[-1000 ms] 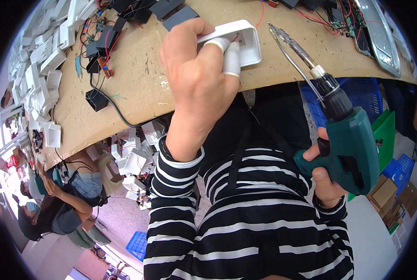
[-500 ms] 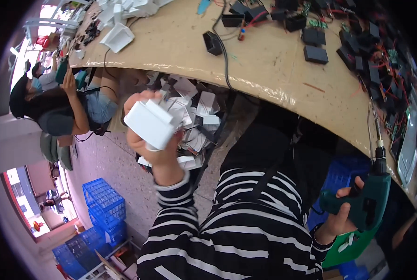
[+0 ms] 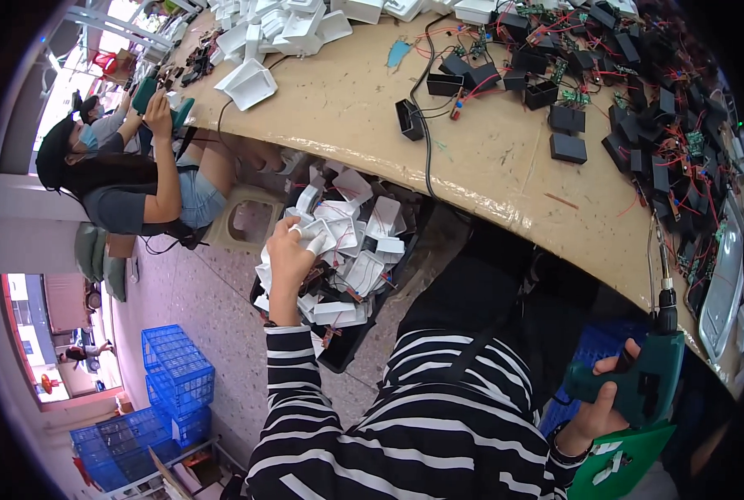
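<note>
My left hand (image 3: 289, 264) reaches down over a dark bin (image 3: 336, 354) heaped with white plastic housings (image 3: 364, 273). Its thumb and fingers are apart, right at the top pieces, and no housing is plainly gripped. One fingertip looks white, as if covered. Some housings carry thin wires. At the lower right, my right hand (image 3: 593, 412) is closed around the handle of a green power drill (image 3: 651, 379). The drill points up past the table edge, its long metal bit (image 3: 665, 250) beside the tabletop.
On the brown table (image 3: 489, 158) lie black boxes (image 3: 568, 148), red wires and circuit boards, mainly at right. White housings (image 3: 297, 29) pile up at the far side. A black cable (image 3: 428, 154) crosses the edge. At left sits a co-worker (image 3: 130, 183); blue crates (image 3: 178, 358) stand behind.
My left hand has lowered to the bin; the white housing it held up is no longer raised in it. The drill stays in my right hand. The co-worker's hands have risen.
</note>
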A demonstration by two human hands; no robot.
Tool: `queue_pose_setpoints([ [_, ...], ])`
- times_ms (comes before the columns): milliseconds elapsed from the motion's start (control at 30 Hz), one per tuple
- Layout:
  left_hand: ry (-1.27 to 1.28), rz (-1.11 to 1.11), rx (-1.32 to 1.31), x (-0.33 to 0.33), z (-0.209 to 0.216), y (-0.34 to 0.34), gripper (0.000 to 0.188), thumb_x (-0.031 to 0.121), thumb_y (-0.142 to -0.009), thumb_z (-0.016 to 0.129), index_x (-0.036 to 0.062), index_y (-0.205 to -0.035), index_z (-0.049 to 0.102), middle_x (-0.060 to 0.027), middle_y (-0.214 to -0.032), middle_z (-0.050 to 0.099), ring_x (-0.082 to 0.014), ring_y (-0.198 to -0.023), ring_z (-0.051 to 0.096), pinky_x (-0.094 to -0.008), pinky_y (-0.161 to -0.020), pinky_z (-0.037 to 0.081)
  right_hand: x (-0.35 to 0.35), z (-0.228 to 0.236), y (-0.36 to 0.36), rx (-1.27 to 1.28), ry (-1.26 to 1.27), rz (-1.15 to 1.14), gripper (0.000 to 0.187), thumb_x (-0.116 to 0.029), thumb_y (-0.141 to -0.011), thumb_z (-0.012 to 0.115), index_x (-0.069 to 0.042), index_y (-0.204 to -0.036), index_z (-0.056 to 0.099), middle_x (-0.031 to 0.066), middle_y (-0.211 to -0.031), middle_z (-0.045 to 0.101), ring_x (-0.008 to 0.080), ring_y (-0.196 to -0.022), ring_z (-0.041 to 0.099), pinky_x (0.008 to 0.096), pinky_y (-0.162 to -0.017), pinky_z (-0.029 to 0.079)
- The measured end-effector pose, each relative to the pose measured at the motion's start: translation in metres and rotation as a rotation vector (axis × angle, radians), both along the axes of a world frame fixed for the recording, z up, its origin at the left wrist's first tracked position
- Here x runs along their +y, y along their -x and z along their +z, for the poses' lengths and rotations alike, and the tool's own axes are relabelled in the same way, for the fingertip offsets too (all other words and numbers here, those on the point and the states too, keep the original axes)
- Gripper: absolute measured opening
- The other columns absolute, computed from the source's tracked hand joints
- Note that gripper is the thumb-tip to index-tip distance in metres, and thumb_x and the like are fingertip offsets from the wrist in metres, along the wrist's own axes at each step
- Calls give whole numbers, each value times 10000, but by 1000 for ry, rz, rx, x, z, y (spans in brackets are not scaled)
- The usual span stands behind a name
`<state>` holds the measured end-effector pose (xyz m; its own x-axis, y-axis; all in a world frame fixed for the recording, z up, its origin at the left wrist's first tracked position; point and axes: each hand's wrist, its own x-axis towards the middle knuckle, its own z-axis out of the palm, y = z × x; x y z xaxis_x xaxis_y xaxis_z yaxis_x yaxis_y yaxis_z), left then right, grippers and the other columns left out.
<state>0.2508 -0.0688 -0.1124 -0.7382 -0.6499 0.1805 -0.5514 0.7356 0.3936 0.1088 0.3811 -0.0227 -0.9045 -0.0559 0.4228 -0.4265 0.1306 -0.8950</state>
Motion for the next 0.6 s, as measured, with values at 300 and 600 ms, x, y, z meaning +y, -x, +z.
queue_pose_setpoints([
  [300,330,-109,326,-49,58,92,275,48,-768,564,2,-1038,556,-177,-1009,548,-325,-940,531,-352,-835,421,-7,-3,9,-12,29,-4,533,-186,-809,582,91,-1204,356,239,-1119,510,159,-703,535,230,-586,436],
  [600,730,23,11,-213,66,187,337,10,-741,476,23,-1072,537,-145,-1136,529,-338,-1023,512,-433,-886,381,-19,1,17,-39,-30,-21,538,-196,-804,578,108,-1195,367,238,-1120,510,157,-695,539,234,-585,436],
])
